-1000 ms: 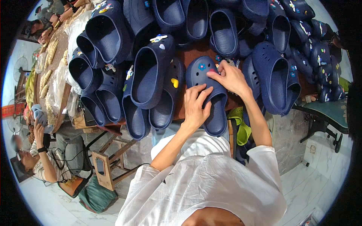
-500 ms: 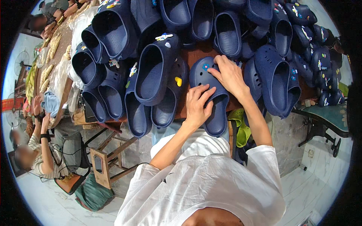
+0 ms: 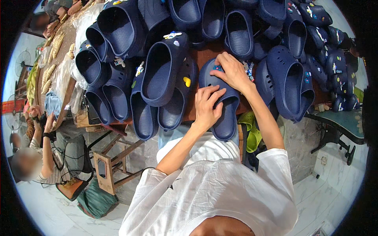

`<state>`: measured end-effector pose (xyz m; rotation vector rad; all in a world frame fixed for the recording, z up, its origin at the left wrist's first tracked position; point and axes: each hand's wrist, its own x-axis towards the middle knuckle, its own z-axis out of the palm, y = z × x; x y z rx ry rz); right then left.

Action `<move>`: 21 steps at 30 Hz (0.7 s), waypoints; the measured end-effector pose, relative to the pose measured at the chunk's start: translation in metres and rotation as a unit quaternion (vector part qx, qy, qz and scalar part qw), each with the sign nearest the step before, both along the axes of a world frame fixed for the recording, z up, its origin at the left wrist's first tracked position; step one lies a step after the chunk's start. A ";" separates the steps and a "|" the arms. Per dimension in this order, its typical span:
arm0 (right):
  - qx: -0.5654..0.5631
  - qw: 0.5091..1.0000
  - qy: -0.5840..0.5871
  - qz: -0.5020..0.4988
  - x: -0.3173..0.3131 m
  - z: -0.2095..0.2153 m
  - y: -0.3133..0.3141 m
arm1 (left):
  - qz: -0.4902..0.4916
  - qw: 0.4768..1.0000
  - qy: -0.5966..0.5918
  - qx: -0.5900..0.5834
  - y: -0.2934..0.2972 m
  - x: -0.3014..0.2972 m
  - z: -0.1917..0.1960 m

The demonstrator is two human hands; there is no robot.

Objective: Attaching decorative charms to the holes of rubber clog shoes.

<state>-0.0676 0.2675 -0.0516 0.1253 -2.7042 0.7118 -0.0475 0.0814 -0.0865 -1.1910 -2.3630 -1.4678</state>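
A navy foam clog [image 3: 226,125] lies on the brown table in front of me, toe pointing away and heel toward my body. My left hand [image 3: 208,107] grips it at the strap side, fingers curled over the upper near the foot opening. On the toe, my right hand [image 3: 232,71] has its thumb and fingers bent around a small blue flower charm [image 3: 217,68], which they partly cover. Left of it stands a clog with a yellow charm [image 3: 186,81], with another clog [image 3: 159,74] leaning over it. A navy clog pair [image 3: 289,84] sits to the right.
Several navy clogs [image 3: 238,33] pile up along the far side, and decorated ones [image 3: 336,65] stack at the far right. Green clogs [image 3: 252,135] lie below the table edge. A wooden stool [image 3: 104,173] and a seated person [image 3: 47,161] are at the left; a dark chair [image 3: 338,126] stands right.
My right hand has shifted slightly left and away, its fingers now closer around the flower charm. My left hand keeps its place on the clog. The person at the left has leaned and lowered their arms.
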 end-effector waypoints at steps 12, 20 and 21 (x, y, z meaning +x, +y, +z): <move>-0.005 0.999 0.047 -0.016 -0.007 -0.011 -0.003 | 0.019 0.999 -0.016 0.022 0.004 0.004 0.002; -0.237 0.969 0.014 -0.065 0.022 -0.001 -0.001 | 0.039 0.999 -0.028 0.023 0.007 0.004 0.004; -0.238 0.969 0.015 -0.065 0.028 -0.007 0.002 | 0.039 0.999 -0.027 0.023 0.007 0.004 0.004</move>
